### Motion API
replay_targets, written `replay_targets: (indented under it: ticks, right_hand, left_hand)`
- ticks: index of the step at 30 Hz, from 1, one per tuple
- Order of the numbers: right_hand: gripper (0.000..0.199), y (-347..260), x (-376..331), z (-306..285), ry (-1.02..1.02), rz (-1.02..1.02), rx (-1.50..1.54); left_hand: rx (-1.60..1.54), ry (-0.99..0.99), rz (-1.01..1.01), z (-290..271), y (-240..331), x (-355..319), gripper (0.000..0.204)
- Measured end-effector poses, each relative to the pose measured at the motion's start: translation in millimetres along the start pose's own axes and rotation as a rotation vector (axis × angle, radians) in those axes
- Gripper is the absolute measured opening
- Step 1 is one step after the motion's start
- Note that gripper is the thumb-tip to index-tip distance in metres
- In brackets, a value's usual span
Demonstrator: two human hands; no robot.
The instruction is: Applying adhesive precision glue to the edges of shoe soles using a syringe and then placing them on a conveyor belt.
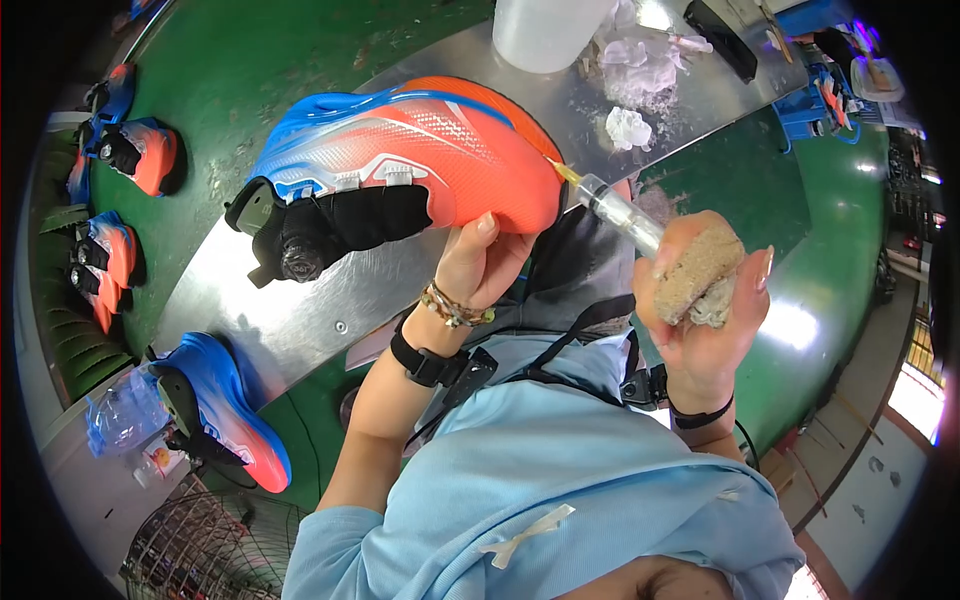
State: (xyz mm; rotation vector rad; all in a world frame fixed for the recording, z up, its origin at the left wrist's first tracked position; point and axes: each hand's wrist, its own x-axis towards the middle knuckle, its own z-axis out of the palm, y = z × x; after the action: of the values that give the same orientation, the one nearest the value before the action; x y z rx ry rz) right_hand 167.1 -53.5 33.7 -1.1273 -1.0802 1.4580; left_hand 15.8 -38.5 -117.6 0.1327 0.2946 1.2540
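Observation:
A blue-and-coral running shoe (465, 150) lies on its side, its orange sole facing away from me and its black collar toward me. My left hand (485, 265) is closed on the shoe's toe from the near side, thumb against the upper. In my right hand (710, 340) is a clear syringe (620, 212) with a yellow tip. That tip meets the toe's edge, where upper and sole join; whether it touches I cannot tell. The same hand also grips a beige, crumbly-looking block (698, 268), perhaps a sponge. Some of the right fingers are hidden behind it.
On the metal table (270, 305) stand a white tub (545, 35), crumpled whitish wads (635, 75) and a black flat object (720, 40). Another shoe (225, 405) rests at lower left beside a plastic bottle (125, 415). Further shoes (148, 155) sit on a rack at far left.

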Motion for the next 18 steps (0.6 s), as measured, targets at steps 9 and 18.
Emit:
replay_targets:
  ticks: [9, 18]
  right_hand:
    - [0.060, 3, -1, -1, 0.007, -0.043, -0.030]
    - [0.044, 24, 9, 11, -0.029, -0.305, -0.015]
  left_hand:
    - [-0.069, -0.034, 0.038, 12, 0, 29, 0.055]
    - [-0.141, 0.159, 0.201, 67, 13, 40, 0.040]
